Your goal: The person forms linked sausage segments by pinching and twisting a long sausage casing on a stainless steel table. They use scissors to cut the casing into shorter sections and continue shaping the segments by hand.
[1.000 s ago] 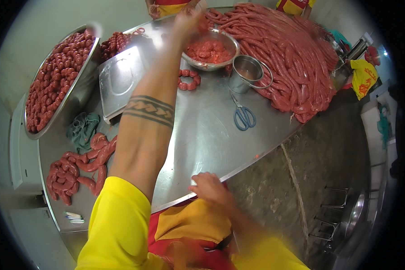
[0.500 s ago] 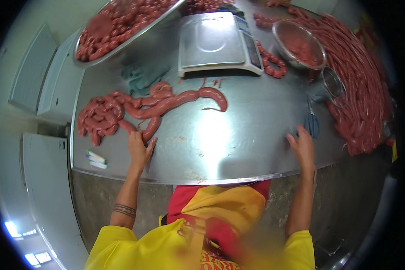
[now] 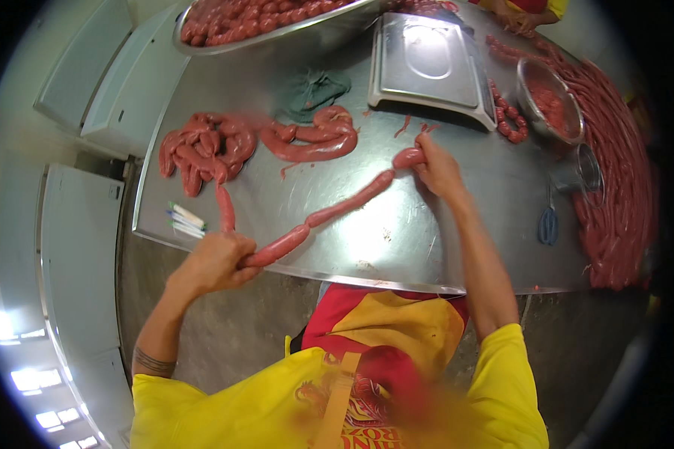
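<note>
A string of raw red sausage links (image 3: 350, 205) stretches between my two hands, pinched narrow at several spots. My left hand (image 3: 219, 262), at the table's front edge, is closed round one link. From that hand the string runs up to a coiled heap of sausage (image 3: 206, 150) on the left of the table. My right hand (image 3: 437, 168), farther out over the table and below the scale, grips the link at the other end. A separate thick curved length of sausage (image 3: 314, 142) lies on the metal beyond the string.
Past the sausages stand a kitchen scale (image 3: 427, 63), a big metal tub of links (image 3: 277, 41) and a steel bowl of meat (image 3: 550, 101). Many long sausages (image 3: 610, 172) cover the right side. A green cloth (image 3: 313, 93), pens (image 3: 186, 219) and blue-handled scissors (image 3: 548, 226) lie about. A co-worker's hands (image 3: 520, 21) show at top.
My left hand has drawn sausage toward the front edge. My right hand, empty before, now holds a link, and the string is lifted and stretched between both hands. The view has shifted.
</note>
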Demonstrator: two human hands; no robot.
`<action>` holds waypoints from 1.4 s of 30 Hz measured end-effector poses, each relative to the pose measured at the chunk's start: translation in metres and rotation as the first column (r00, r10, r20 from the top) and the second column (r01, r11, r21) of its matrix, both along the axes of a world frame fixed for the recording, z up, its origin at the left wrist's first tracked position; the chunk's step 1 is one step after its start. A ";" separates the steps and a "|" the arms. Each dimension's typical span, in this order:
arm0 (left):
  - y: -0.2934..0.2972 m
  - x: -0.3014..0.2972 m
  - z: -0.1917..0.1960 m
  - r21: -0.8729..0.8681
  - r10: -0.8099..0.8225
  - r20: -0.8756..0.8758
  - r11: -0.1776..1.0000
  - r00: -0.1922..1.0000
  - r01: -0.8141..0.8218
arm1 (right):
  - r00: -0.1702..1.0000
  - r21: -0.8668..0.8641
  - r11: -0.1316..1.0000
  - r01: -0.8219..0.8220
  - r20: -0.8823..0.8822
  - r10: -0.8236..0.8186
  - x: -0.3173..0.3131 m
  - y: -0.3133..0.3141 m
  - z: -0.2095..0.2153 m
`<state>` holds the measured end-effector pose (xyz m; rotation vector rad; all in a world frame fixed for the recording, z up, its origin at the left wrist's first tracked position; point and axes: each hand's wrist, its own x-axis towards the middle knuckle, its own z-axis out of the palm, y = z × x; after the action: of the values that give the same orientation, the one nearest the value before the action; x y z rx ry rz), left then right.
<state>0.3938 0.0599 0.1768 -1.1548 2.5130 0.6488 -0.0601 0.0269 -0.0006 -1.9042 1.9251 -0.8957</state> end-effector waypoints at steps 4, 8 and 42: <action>-0.001 0.010 0.047 0.024 -0.033 -0.066 0.999 0.997 0.035 | 0.967 0.095 0.966 -0.241 0.102 0.231 -0.035 0.035 0.034; -0.020 -0.006 0.014 -0.001 -0.037 -0.308 0.999 0.951 0.038 | 0.964 0.360 0.932 -0.041 0.259 -0.058 -0.095 0.076 0.053; -0.259 0.094 0.090 0.068 0.239 -0.147 0.971 0.960 -0.231 | 0.612 0.254 0.753 -0.608 0.754 0.240 0.336 -0.157 0.053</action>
<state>0.4880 -0.1992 0.2668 -1.4505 2.4874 0.8883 0.2761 -0.1297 0.0526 -1.3466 1.0122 -0.7059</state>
